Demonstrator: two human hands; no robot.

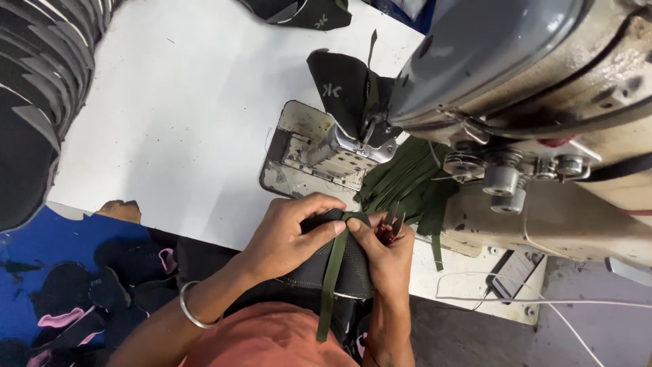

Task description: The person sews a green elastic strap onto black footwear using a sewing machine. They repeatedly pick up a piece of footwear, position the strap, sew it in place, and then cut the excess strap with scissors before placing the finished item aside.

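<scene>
I see my left hand [288, 234] pinching a black perforated fabric piece [339, 265] at table edge, right hand [387, 248] pinching olive webbing strap [333, 278] and small snips [394, 221], loose olive strips [407, 183] beside worn sewing machine [530, 88]

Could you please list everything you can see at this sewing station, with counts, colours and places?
Sewing machine: one, grey and cream, upper right.
Black shoe piece under the needle: one, black, at the machine's post.
Loose green strips: a pile, dark green, beside the machine's base.
Table: one, white top, centre left.
Stacked black pieces: many, black and grey, far left.
Cable: one, white, lower right.
Bangle: one, silver, on the left wrist.
Held shoe piece: one, black, in both hands.
Green strap: one, dark green, laid over the held piece.
Small snips: one, metal, in the right hand.
Left hand: fingers pinching the strap.
Right hand: fingers on the strap and snips.
</scene>
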